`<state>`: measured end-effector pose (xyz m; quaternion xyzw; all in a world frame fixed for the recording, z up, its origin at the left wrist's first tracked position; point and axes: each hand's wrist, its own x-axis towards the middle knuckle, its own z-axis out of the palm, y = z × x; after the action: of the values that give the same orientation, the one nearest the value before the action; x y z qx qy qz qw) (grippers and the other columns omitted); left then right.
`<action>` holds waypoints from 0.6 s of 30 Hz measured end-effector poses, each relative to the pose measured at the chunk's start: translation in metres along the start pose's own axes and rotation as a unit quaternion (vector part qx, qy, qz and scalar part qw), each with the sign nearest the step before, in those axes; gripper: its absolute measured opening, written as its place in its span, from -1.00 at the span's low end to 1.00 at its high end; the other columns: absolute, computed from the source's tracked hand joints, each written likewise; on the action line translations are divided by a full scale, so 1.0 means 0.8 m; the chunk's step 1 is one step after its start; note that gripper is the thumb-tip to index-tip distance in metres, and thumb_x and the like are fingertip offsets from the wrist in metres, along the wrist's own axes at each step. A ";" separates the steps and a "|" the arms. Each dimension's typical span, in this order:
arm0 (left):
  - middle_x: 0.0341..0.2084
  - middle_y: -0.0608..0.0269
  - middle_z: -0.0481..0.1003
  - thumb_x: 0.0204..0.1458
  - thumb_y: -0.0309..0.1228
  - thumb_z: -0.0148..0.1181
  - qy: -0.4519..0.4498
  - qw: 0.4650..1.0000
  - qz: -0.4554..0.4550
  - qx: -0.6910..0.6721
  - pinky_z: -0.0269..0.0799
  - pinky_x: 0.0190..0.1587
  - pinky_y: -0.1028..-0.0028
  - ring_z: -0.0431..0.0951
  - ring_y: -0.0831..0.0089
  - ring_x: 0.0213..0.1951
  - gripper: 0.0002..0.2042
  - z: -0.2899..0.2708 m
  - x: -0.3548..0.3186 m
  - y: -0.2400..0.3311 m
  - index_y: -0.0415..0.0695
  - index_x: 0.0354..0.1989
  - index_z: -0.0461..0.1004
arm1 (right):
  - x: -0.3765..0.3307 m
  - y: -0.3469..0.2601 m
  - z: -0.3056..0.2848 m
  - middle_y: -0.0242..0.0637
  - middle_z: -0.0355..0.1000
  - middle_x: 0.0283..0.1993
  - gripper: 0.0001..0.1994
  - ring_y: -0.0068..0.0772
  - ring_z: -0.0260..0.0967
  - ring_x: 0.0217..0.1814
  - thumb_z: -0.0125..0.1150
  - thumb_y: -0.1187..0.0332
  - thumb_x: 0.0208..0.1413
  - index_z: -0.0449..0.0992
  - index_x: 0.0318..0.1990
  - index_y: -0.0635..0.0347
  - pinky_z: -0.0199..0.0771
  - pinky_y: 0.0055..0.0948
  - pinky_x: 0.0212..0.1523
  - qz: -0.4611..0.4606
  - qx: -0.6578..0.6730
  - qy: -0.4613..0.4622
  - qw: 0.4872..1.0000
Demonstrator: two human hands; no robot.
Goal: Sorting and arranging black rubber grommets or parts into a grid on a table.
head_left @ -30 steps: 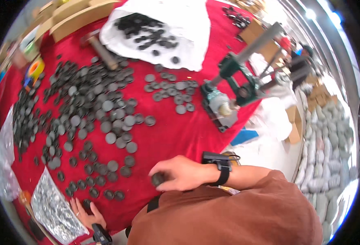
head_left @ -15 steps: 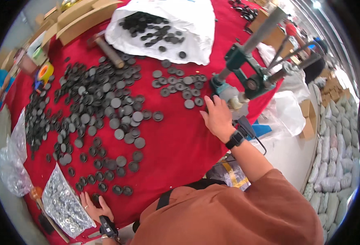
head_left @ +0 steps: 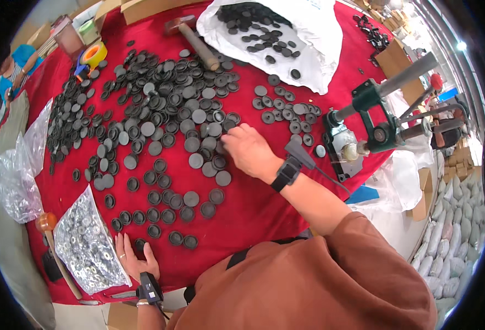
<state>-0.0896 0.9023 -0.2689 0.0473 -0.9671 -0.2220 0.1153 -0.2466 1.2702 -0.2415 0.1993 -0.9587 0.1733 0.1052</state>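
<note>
from where i stand, the person's right hand (head_left: 250, 153) is at the right edge of the big heap of dark grey, round, shallow discs (head_left: 198, 116), which covers the left and middle of the red cloth-covered table (head_left: 270, 203). its fingertips are bent down over the discs there; i cannot tell whether they pinch one, since the back of the hand hides them.

the left hand (head_left: 136, 263) rests palm down at the near left, thumb spread away from the fingers, with one dark disc (head_left: 139, 243) in the gap. whether skin touches that disc, i can't make out. just left of it lies a clear plastic bag full of small metal rings (head_left: 88, 242).

to my eye, the right hand does best working at this loose edge, where discs overlap less, and taking each by its rim between thumb and finger. some show a flat face and others a hollow, rimmed side, so a glance at the facing helps. the black box with a cord (head_left: 300, 154) at the right wrist wants lifting clear of the smaller disc group (head_left: 295, 126) beyond, beside the dark green metal hand press (head_left: 382, 132).
</note>
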 end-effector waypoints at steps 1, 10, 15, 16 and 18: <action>0.21 -0.18 0.24 -0.05 -0.38 0.23 -0.002 1.000 -0.005 0.003 0.08 0.31 0.10 0.20 -0.09 0.26 -0.42 0.000 0.001 0.000 -0.30 0.19 0.30 | -0.004 0.004 -0.001 -0.17 0.41 -0.18 -0.73 -0.14 0.32 -0.13 0.21 0.49 -0.04 0.49 -0.12 0.25 0.36 -0.27 -0.04 -0.009 -0.022 0.003 1.000; 0.18 -0.15 0.28 -0.06 -0.43 0.24 0.019 1.000 0.021 0.005 0.12 0.29 0.11 0.24 -0.06 0.24 -0.44 0.003 0.002 0.002 -0.30 0.18 0.31 | -0.096 -0.065 -0.029 -0.15 0.47 -0.35 -0.87 -0.08 0.45 -0.28 0.26 0.40 0.00 0.58 -0.29 0.21 0.47 -0.24 -0.23 0.230 0.271 -0.091 0.930; 0.17 -0.12 0.29 -0.10 -0.44 0.27 0.026 0.999 0.028 -0.002 0.13 0.29 0.10 0.24 -0.05 0.24 -0.43 0.003 0.000 -0.004 -0.29 0.16 0.32 | -0.082 -0.100 -0.012 -0.26 0.36 -0.37 -0.84 -0.17 0.37 -0.30 0.35 0.36 -0.09 0.55 -0.33 0.14 0.44 -0.28 -0.31 0.005 0.159 0.032 0.987; 0.17 -0.12 0.29 -0.10 -0.44 0.27 0.029 0.999 0.025 0.000 0.13 0.29 0.10 0.24 -0.05 0.24 -0.43 0.004 0.000 -0.004 -0.29 0.16 0.32 | -0.075 -0.107 -0.006 -0.28 0.32 -0.37 -0.82 -0.19 0.33 -0.30 0.37 0.36 -0.11 0.53 -0.32 0.13 0.42 -0.29 -0.33 -0.017 0.166 0.033 0.986; 0.18 -0.11 0.29 -0.09 -0.43 0.28 0.028 0.999 0.024 0.001 0.13 0.29 0.11 0.23 -0.04 0.25 -0.43 0.005 0.000 -0.004 -0.30 0.16 0.32 | -0.054 -0.122 0.001 -0.28 0.28 -0.35 -0.82 -0.21 0.29 -0.29 0.33 0.36 -0.08 0.50 -0.30 0.14 0.39 -0.30 -0.31 -0.060 0.156 0.038 0.985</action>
<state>-0.0901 0.9013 -0.2737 0.0306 -0.9644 -0.2170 0.1478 -0.1668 1.2011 -0.2253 0.2634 -0.9016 0.3219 0.1188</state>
